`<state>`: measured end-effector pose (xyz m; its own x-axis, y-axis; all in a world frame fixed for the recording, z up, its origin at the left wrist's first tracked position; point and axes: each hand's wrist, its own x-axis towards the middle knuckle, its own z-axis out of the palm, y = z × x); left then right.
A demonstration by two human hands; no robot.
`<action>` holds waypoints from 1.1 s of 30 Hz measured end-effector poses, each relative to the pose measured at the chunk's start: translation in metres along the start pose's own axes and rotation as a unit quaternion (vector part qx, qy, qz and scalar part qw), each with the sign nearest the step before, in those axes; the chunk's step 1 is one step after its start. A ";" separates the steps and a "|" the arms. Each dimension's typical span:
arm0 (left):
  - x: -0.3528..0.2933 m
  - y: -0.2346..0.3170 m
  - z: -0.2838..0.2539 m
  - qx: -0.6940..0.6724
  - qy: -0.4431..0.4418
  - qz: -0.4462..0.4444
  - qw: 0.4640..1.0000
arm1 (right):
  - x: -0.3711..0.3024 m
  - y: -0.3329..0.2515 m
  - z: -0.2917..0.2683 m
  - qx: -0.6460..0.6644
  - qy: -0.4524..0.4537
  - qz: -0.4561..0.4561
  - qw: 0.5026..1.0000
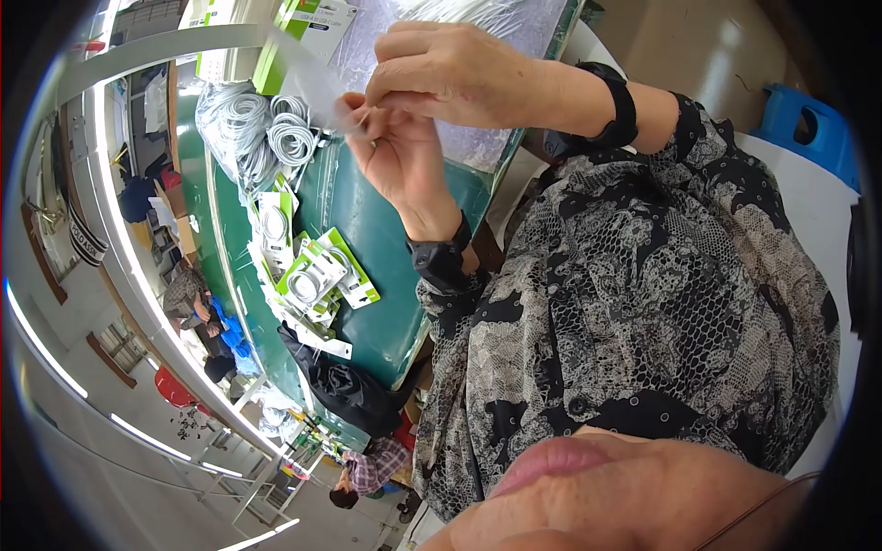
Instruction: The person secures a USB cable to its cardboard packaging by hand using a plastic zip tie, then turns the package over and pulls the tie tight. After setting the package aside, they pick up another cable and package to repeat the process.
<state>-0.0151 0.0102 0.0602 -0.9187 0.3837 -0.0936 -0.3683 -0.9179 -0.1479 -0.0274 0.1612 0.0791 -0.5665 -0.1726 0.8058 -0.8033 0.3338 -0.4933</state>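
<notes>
My left hand [400,161] is raised over the table with its fingers pinched together at the edge of a thin, translucent plastic piece [312,81]. My right hand [450,75] meets it fingertip to fingertip, its fingers curled at the same place. What lies between the right fingertips is hidden. Past the plastic are coiled pale grey cables [292,138], partly in a clear bag. Cable packs [308,280] with green and white cards and white coils lie in a loose pile on the green table [377,312].
Green and white boxes [271,60] stand at the table's far side. Thin white strips [469,11] lie on clear plastic beyond my right hand. A black bag [349,390] hangs by the table's edge. A blue plastic stool [818,138] is at right. Other people [377,466] sit farther off.
</notes>
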 end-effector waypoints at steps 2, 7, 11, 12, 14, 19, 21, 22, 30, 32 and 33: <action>0.000 -0.013 0.002 0.145 0.067 0.090 0.983 | 0.001 0.003 0.001 0.011 -0.011 -0.007 1.000; -0.005 0.000 -0.017 0.199 0.007 0.013 0.980 | -0.017 0.018 -0.001 0.086 -0.022 0.105 0.991; -0.006 0.004 -0.017 0.288 0.031 0.003 0.957 | -0.031 0.030 -0.005 0.089 -0.024 0.114 0.989; -0.006 0.005 -0.017 0.307 0.031 -0.006 0.951 | -0.033 0.031 -0.007 0.093 -0.012 0.110 0.990; -0.006 0.002 -0.016 0.345 0.033 -0.025 0.938 | -0.037 0.033 -0.009 0.098 -0.008 0.101 0.990; -0.006 -0.010 -0.013 0.347 0.057 0.009 0.936 | -0.041 0.034 -0.017 0.095 0.000 0.179 0.979; -0.002 -0.018 -0.010 0.409 0.070 0.070 0.907 | -0.040 0.034 -0.029 0.014 0.008 0.255 0.967; 0.000 -0.019 -0.010 0.439 0.076 0.098 0.890 | -0.041 0.038 -0.038 0.012 0.006 0.252 0.968; -0.001 -0.025 -0.022 0.480 0.076 0.135 0.863 | -0.019 0.001 -0.041 -0.185 -0.021 0.011 0.982; -0.003 -0.029 -0.018 0.476 0.067 0.127 0.868 | -0.019 -0.001 -0.034 -0.225 -0.056 0.008 0.973; -0.004 -0.031 -0.014 0.473 0.059 0.124 0.870 | -0.019 0.000 -0.034 -0.226 -0.056 0.009 0.972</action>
<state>0.0024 0.0388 0.0514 -0.9860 0.1190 -0.1166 -0.1657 -0.6253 0.7626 -0.0104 0.1964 0.0744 -0.6166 -0.2552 0.7448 -0.6445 0.7070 -0.2913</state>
